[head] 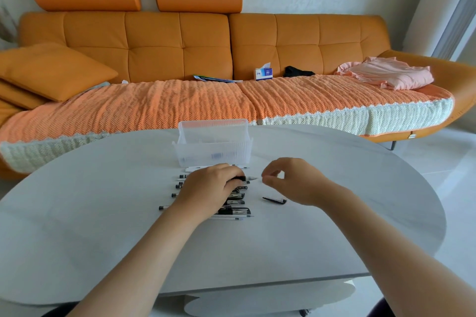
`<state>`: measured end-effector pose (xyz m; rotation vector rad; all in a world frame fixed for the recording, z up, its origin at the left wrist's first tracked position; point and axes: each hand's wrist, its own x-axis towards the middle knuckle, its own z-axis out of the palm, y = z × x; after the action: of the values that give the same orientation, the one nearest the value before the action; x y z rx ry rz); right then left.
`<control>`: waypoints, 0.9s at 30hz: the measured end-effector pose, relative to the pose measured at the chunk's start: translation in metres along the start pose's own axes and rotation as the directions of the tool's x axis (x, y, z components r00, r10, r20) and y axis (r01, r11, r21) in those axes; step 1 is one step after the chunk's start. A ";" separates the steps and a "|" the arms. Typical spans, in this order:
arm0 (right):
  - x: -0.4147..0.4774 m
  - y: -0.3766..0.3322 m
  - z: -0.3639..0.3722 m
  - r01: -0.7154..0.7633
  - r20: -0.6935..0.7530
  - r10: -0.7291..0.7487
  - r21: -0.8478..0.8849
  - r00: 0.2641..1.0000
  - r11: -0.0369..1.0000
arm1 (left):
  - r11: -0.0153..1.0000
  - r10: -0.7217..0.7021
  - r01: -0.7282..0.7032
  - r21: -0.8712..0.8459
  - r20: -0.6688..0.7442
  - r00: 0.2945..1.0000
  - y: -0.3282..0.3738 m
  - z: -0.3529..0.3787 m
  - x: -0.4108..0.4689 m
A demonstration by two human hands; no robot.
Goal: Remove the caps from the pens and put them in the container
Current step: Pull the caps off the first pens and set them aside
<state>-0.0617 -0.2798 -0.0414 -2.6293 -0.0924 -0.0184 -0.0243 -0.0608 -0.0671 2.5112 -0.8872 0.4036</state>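
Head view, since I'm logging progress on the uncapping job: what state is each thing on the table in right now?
Container: upright, open-topped, behind the pens.
Left hand: grips a pen.
Held pen: uncapped, bare tip pointing right.
Right hand: fingers curled beside that tip; contents unclear.
Loose cap: off, lying on the table.
Pen row: lying flat, several capped.

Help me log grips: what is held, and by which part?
The left hand grips a pen near its bare tip; right hand: cannot tell.
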 end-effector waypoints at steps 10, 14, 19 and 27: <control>-0.001 0.017 0.005 -0.061 0.124 0.078 -0.138 0.989 0.989 | 0.998 -0.056 0.059 -0.029 0.098 0.994 -0.005 0.002 -0.001; 0.000 0.015 0.006 0.003 0.043 -0.002 -0.033 0.999 0.999 | 0.999 -0.040 0.043 -0.018 0.112 0.993 -0.004 0.003 -0.002; 0.002 0.009 0.009 0.070 -0.031 -0.070 0.004 0.997 0.998 | 0.999 -0.036 0.040 -0.030 0.107 0.994 -0.004 0.002 -0.002; 0.002 0.004 0.016 0.149 -0.048 -0.147 0.044 0.988 0.988 | 0.998 -0.028 0.036 -0.061 0.120 0.992 0.000 0.002 -0.002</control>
<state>-0.0594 -0.2757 -0.0569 -2.5673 -0.2689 -0.1241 -0.0258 -0.0605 -0.0693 2.5094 -0.8889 0.2136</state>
